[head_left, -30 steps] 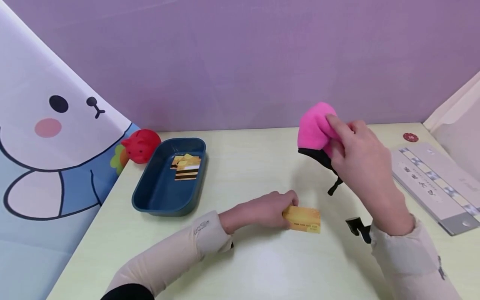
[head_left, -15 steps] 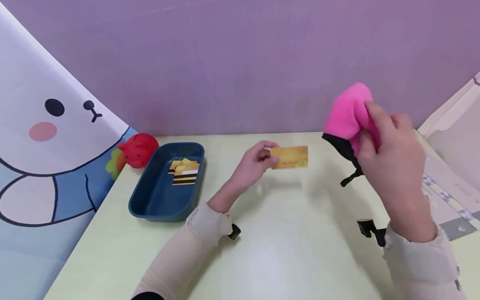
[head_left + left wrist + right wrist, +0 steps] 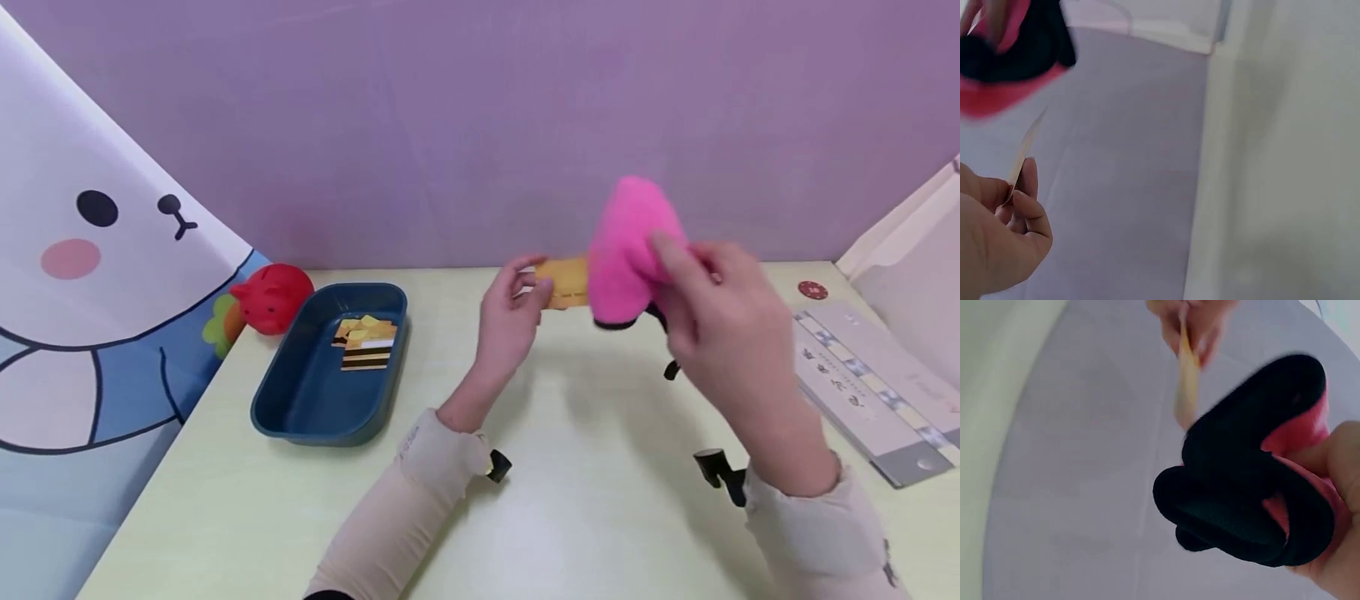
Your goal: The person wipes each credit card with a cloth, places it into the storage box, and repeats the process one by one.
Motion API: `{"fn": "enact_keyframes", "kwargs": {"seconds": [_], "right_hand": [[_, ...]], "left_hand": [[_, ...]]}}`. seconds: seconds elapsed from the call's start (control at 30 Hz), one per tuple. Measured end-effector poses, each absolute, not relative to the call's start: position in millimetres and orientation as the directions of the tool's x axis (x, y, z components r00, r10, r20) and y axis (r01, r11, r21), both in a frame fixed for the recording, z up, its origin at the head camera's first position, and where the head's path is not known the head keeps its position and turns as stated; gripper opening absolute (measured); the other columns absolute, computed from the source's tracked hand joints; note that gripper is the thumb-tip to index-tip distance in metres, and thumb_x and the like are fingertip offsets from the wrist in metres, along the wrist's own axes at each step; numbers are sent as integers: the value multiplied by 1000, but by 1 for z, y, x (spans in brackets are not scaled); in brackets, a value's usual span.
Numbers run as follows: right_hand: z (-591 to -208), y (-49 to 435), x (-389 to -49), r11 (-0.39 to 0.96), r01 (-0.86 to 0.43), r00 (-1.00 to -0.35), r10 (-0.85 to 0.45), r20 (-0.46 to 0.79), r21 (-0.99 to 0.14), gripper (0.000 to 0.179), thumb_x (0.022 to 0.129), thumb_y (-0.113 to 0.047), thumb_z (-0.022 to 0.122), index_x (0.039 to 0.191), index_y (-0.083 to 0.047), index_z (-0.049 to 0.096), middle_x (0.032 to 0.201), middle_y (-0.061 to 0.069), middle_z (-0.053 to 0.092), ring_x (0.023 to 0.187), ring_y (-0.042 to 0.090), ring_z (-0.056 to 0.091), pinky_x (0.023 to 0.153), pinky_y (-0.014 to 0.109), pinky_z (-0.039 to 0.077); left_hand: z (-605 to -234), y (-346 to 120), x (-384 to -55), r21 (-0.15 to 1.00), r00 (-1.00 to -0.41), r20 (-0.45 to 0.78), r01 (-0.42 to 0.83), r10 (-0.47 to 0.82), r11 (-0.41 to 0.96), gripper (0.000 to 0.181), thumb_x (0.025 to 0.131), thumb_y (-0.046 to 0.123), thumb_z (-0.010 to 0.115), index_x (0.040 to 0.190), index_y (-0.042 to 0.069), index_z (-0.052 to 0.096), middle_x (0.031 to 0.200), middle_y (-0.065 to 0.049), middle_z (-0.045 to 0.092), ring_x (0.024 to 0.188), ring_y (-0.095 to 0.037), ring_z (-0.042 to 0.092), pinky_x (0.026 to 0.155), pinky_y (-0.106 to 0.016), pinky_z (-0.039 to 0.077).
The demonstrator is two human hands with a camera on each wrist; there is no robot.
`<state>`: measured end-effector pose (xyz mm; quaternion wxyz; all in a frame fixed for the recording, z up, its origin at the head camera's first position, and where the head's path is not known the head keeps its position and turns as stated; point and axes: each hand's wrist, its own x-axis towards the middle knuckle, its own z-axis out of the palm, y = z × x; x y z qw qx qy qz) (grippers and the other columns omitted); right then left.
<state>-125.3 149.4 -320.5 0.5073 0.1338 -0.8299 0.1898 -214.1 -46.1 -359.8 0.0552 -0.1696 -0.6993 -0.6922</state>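
Observation:
My left hand (image 3: 517, 312) pinches a gold bank card (image 3: 564, 282) between thumb and fingers, above the far part of the table. In the left wrist view the card (image 3: 1025, 147) appears nearly edge-on. A pink soft cloth piece (image 3: 630, 250) with black trim and a short black tail is gripped by my right hand (image 3: 731, 333). It overlaps the card's right end in the head view. The right wrist view shows the cloth piece's folded black edge (image 3: 1235, 469) facing the camera, close to the card (image 3: 1187, 381).
A dark blue tray (image 3: 300, 421) at the left holds several gold cards (image 3: 367, 350). Beside it sits a red piggy bank (image 3: 272, 298). A grey-and-white flat box (image 3: 873, 392) lies on the right, with a red chip (image 3: 812, 290) behind it. A purple cloth (image 3: 480, 133) backs the table.
My left hand has lifted the card from the table and carried it toward the back. The pink cloth piece swung right, then came back left in my right hand, toward the card.

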Motion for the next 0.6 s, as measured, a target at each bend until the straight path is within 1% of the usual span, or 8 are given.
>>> {"fn": "enact_keyframes", "kwargs": {"seconds": [0.07, 0.13, 0.2, 0.23, 0.33, 0.43, 0.53, 0.6], "right_hand": [[-326, 144, -129, 887, -451, -454, -138, 880, -94, 36, 89, -4, 70, 123, -14, 70, 97, 25, 65, 80, 43, 59, 63, 55, 48], [-332, 138, -132, 880, -475, -470, -230, 852, -24, 43, 84, 3, 70, 123, -15, 69, 97, 23, 65, 75, 42, 58, 59, 52, 47], [-337, 134, -134, 880, -474, -493, -278, 824, 13, 50, 81, 10, 67, 123, -16, 68, 98, 21, 63, 73, 40, 57, 55, 49, 45], [-339, 133, -134, 881, -473, -505, -290, 813, 21, 52, 80, 12, 64, 124, -16, 67, 99, 21, 63, 73, 39, 56, 55, 47, 45], [-342, 131, -134, 886, -464, -522, -285, 804, 12, 53, 80, 12, 63, 124, -17, 67, 99, 20, 62, 73, 38, 55, 54, 46, 44], [-341, 130, -133, 893, -450, -530, -252, 810, -16, 49, 82, 10, 65, 123, -17, 66, 101, 19, 62, 72, 39, 55, 55, 48, 44], [-340, 130, -132, 898, -437, -548, -232, 804, -39, 47, 83, 7, 67, 123, -17, 65, 98, 19, 60, 72, 40, 55, 55, 49, 45], [-339, 131, -131, 904, -425, -577, -222, 786, -57, 47, 84, 5, 69, 124, -17, 65, 96, 20, 60, 72, 40, 56, 55, 49, 46]], "left_hand": [[-360, -42, -210, 946, -925, 319, 325, 205, -5, 33, 98, 4, 62, 131, 5, 60, 104, -20, 69, 69, -9, 63, 60, -20, 47], [-358, -39, -207, 942, -916, 325, 335, 236, 1, 37, 96, -2, 60, 132, 5, 60, 109, -20, 70, 77, -10, 66, 65, -21, 51], [-353, -39, -203, 947, -915, 312, 322, 256, -2, 41, 95, -6, 59, 134, 6, 59, 115, -19, 70, 85, -13, 68, 70, -22, 54], [-351, -40, -201, 952, -917, 296, 307, 267, -1, 44, 94, -8, 59, 135, 6, 58, 117, -18, 70, 85, -15, 68, 69, -23, 54], [-342, -44, -197, 971, -917, 233, 240, 325, -17, 50, 93, -9, 58, 139, 7, 53, 122, -17, 68, 85, -17, 69, 74, -25, 57], [-336, -47, -195, 981, -910, 190, 188, 368, -42, 55, 91, -11, 57, 142, 9, 50, 122, -19, 68, 75, -17, 68, 70, -26, 56], [-336, -46, -193, 980, -912, 197, 192, 361, -50, 54, 91, -11, 57, 140, 10, 51, 118, -20, 70, 72, -14, 67, 70, -26, 56], [-337, -46, -193, 976, -916, 212, 213, 340, -33, 49, 93, -9, 57, 138, 10, 54, 115, -19, 72, 72, -12, 66, 69, -25, 55]]}}
